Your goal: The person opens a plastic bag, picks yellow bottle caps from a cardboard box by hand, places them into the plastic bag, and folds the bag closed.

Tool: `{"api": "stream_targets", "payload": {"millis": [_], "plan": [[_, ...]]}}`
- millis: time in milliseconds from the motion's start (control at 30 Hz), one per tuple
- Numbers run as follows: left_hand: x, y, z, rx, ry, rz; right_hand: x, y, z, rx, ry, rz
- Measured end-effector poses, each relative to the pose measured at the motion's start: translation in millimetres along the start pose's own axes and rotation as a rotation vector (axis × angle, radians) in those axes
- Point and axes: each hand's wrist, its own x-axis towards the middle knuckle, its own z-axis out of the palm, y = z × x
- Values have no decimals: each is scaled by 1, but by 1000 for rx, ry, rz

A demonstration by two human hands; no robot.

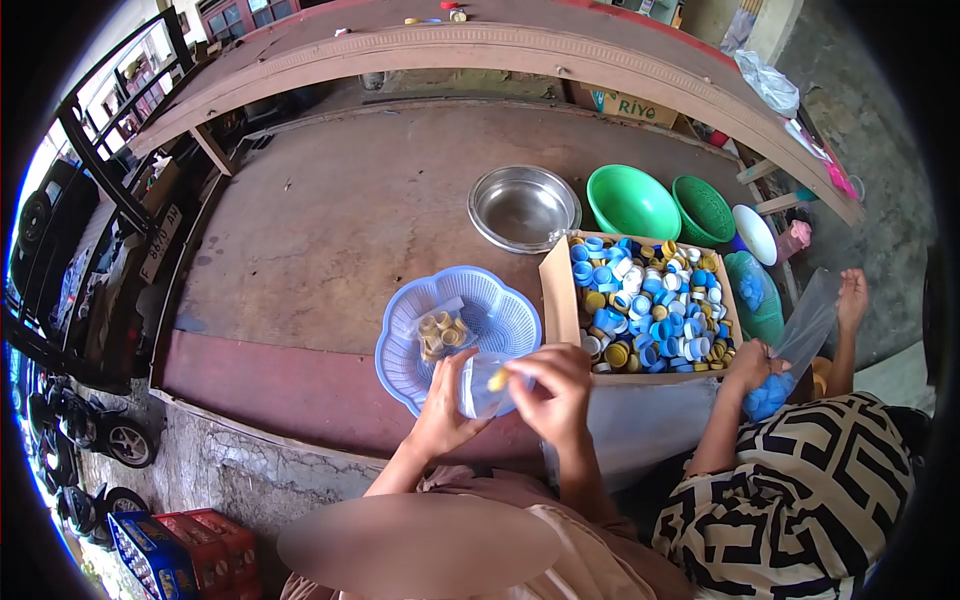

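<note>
My left hand [446, 408] grips a clear plastic bag [480, 385] in front of my body, over the near rim of a blue plastic basket [393, 330]. Between the fingertips of my right hand [556, 390] is a yellow bottle cap [498, 379], held at the bag's mouth. A filled bag of yellowish caps [440, 333] lies inside the basket. Just to the right stands a cardboard box [562, 300] heaped with blue, white and yellow bottle caps [650, 300]. Whether other caps lie in the bag I hold cannot be made out.
A co-worker in a patterned top [790, 490] sits at right, holding a bag of blue caps [768, 395]. Behind the box are a steel bowl [525, 240], a green basin [630, 200] and a green basket [703, 208]. A raised wooden shelf [450, 45] spans the table's far side.
</note>
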Motion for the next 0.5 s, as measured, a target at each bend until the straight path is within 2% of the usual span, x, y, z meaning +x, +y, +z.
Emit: {"api": "stream_targets", "payload": {"millis": [33, 67, 167, 233, 300, 367, 500], "plan": [[-1, 0, 1, -8, 6, -16, 6, -11, -1, -166, -105, -127], [-2, 0, 2, -16, 11, -29, 5, -14, -1, -76, -107, -82], [-7, -4, 4, -50, 47, -52, 0, 31, -11, 18, 58, 116], [-10, -6, 3, -58, 56, -74, -1, 84, -25, -281, 158, 323], [-11, -7, 4, -59, 48, -73, -1, 122, -43, -730, -47, 303], [-14, -7, 4, -64, 46, -67, -4, 141, -48, -738, -198, 305], [-16, -6, 4, -46, 42, -87, -2, 150, -45, -761, -343, 267]]}}
